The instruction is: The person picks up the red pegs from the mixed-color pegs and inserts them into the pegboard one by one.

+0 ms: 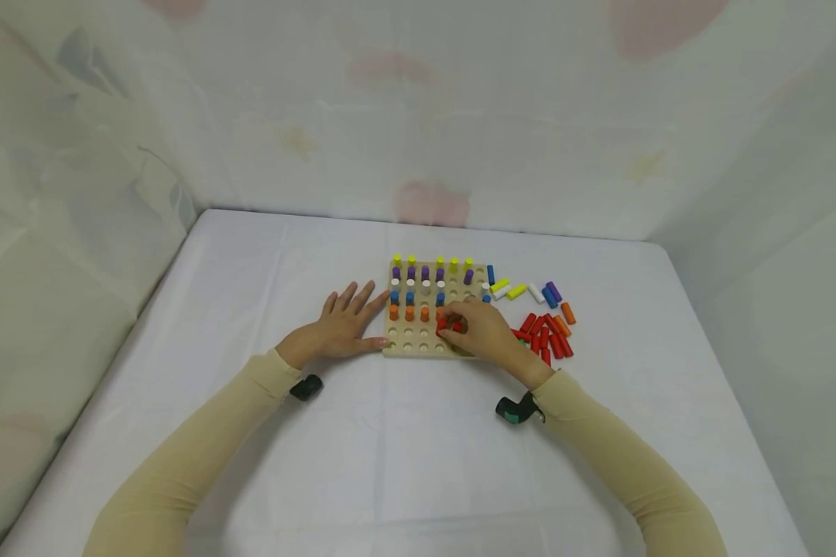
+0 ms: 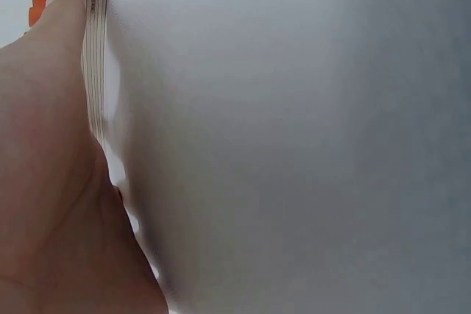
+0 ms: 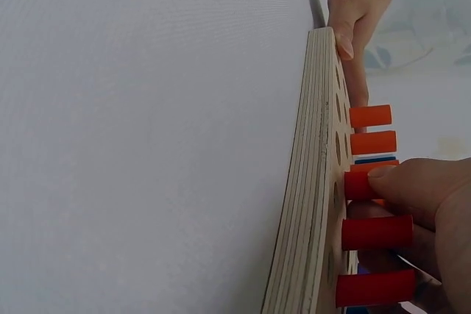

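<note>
A wooden pegboard (image 1: 399, 350) lies on the white table, its upper rows holding yellow, purple, white, blue and orange pegs. My right hand (image 1: 486, 331) pinches a red peg (image 3: 359, 186) between thumb and fingers, its lower end at the board's face. Two more red pegs (image 3: 377, 232) stand beside it in the same row, seen in the right wrist view. My left hand (image 1: 337, 325) rests with spread fingers at the board's left side, the thumb on its lower left corner. Part of the board's right side is hidden behind my right hand.
Right of the board lies a loose pile of red pegs (image 1: 556, 344). Above it are scattered yellow pegs (image 1: 517, 292), a white peg (image 1: 536, 292), a purple peg (image 1: 553, 291) and orange pegs (image 1: 567, 312). Patterned cloth (image 1: 418, 116) hangs behind the table (image 1: 390, 464).
</note>
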`<state>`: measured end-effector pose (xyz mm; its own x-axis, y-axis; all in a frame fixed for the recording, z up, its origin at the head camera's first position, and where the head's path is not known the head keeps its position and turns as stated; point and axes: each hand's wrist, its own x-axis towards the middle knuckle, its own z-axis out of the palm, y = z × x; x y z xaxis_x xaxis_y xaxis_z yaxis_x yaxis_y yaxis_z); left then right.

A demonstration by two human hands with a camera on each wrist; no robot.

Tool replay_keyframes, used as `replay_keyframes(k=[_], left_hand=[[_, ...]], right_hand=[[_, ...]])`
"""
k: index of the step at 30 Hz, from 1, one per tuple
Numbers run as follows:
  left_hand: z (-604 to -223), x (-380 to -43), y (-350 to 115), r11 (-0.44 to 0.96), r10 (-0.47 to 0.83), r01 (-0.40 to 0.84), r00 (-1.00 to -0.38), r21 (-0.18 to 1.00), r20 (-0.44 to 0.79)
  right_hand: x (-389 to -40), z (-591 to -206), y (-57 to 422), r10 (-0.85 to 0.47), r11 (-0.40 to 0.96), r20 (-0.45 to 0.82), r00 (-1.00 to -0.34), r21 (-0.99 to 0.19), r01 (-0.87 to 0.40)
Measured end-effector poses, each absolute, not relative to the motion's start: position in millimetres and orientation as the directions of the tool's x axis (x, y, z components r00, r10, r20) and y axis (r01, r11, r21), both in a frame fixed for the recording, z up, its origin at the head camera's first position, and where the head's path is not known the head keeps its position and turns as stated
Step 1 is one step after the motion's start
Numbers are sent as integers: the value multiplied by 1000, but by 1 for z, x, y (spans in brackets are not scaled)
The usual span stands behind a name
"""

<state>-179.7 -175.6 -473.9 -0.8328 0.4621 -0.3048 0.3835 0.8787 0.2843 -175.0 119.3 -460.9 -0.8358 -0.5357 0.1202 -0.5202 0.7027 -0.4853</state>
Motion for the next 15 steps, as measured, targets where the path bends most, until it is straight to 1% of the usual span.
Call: replay_keyframes(k=[10, 15], left_hand=[[-476, -182, -176, 873, 472, 393, -832, 290, -293], [-479, -182, -176, 878, 462, 380, -832, 290, -308]], right_hand=[[-174, -460, 120, -534, 705, 129, -836, -478, -524], [-175, -461, 120, -543, 703, 133, -829, -468, -536]])
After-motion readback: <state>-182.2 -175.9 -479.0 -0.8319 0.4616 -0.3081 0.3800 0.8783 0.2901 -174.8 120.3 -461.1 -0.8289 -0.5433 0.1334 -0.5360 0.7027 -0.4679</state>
